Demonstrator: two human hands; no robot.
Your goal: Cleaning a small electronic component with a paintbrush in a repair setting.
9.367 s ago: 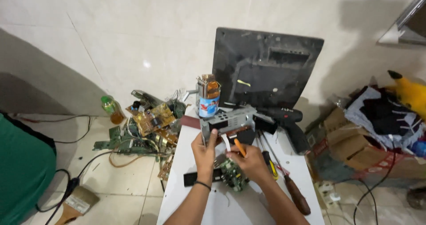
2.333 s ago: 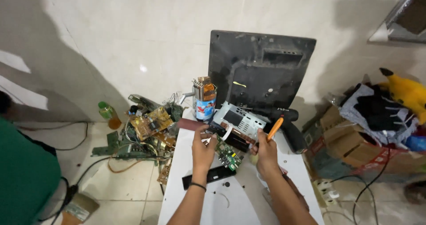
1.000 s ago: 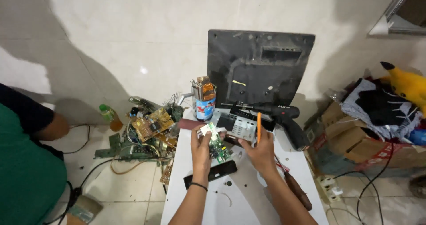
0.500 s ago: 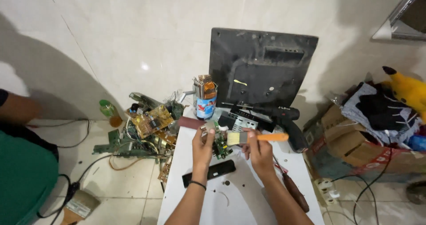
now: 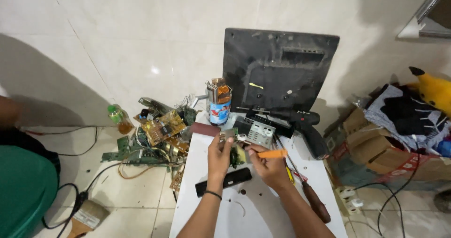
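We take the dark flat monitor [image 5: 280, 71] as our landmark: it leans upright against the tiled wall, its black rear panel facing us, so no display shows. Just left of its lower corner stands a can [image 5: 219, 107] with a blue, red and white label, stuffed with bits. Well to the right of the monitor, on the floor, we see brown cardboard boxes [image 5: 385, 160], one with red print on its side, heaped with cloth.

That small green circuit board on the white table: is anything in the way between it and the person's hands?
Nothing visible. The left hand already holds the small green circuit board, and the right hand brings an orange-handled tool to it. The black strip lies nearer the person, apart.
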